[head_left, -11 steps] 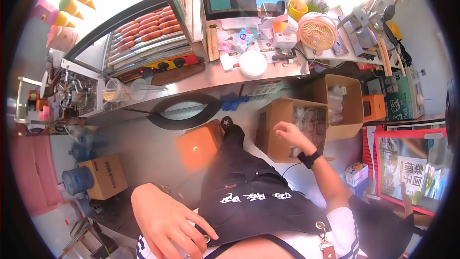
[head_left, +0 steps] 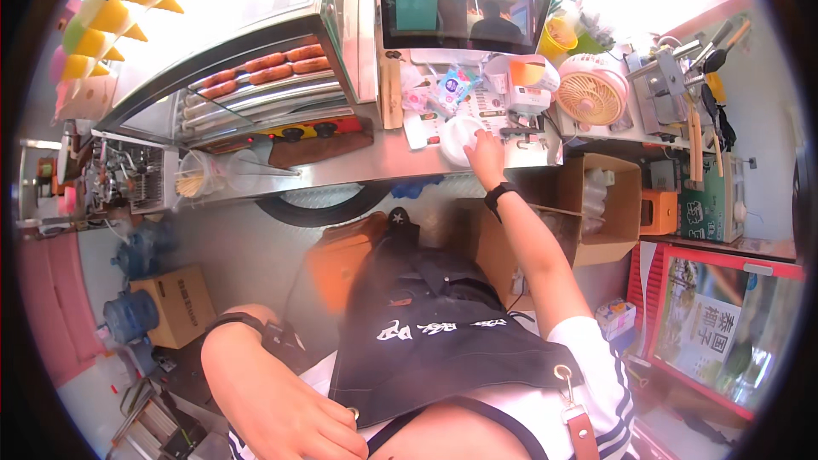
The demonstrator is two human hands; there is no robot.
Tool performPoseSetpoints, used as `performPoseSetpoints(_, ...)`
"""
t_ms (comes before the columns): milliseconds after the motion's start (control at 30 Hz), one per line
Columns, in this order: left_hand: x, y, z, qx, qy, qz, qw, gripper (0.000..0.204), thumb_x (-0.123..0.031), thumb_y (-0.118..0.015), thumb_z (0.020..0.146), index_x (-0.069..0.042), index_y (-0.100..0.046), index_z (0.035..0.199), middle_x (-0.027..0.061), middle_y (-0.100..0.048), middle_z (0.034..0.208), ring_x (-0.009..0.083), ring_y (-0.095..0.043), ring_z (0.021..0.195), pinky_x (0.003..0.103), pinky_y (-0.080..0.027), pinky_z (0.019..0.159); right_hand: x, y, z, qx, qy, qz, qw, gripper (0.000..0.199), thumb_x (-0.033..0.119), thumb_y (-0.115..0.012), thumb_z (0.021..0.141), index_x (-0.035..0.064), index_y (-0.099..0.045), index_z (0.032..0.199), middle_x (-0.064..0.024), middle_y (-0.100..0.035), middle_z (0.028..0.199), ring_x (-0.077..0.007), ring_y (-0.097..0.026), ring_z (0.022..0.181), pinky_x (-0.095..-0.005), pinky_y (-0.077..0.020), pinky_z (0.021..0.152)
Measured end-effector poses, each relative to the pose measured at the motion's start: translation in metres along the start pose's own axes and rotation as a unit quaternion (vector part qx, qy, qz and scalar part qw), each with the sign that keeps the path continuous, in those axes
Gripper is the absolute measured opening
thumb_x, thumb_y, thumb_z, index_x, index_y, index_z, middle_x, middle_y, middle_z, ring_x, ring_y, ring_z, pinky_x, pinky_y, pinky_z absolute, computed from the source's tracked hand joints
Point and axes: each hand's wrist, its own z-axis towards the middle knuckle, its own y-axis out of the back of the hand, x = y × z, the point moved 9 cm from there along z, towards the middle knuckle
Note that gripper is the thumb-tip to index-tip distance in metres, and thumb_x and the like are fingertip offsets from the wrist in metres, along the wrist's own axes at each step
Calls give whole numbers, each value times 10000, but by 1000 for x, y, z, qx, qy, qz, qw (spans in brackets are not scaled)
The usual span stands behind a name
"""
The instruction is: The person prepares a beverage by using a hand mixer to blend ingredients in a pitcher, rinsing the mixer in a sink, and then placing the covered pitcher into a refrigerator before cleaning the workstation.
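My right hand [head_left: 485,159] is at the right side of a white round tub [head_left: 452,152] on the metal counter, with thumb and fingers closed on its edge. What the tub contains cannot be made out. Beside it on the left lies a white phone-like slab [head_left: 421,130]. My left hand [head_left: 294,426] rests low against my chest, by the upper edge of the black apron [head_left: 443,366]. Its fingers are curled in, and their tips are hidden, so anything inside them does not show.
Left on the counter stands a sausage roller grill [head_left: 264,94]. A monitor [head_left: 464,0], a pink fan [head_left: 592,89] and small packets [head_left: 456,85] occupy the back. Below are cardboard boxes [head_left: 609,243], an orange stool [head_left: 336,264] and a red-framed cooler [head_left: 720,332].
My right hand has moved up and forward from above the open box to the white tub. My left hand's fingers have curled in. The view has shifted, and the counter looks nearer.
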Motion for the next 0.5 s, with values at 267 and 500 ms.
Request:
performPoseSetpoints(267, -31, 11, -3, 53, -20, -8, 998, 236, -265, -523, 884, -84, -561, 1031, 127, -545, 1044, 240, -516, 961, 333, -392, 730, -34, -2, 13, 66, -113, 345, 929, 218, 68, -640, 776, -7, -658, 979, -96, -671, 857, -197, -594, 740, -316, -476, 698)
performPoseSetpoints(500, -51, -9, 39, -87, 32, 81, 992, 160, -253, -491, 869, -194, -525, 1014, 115, -535, 946, 253, -504, 936, 368, -389, 797, -16, 30, -13, 255, -144, 728, 620, 287, 41, -589, 865, -30, -604, 1143, -94, -649, 1081, -172, -623, 953, -308, -496, 847)
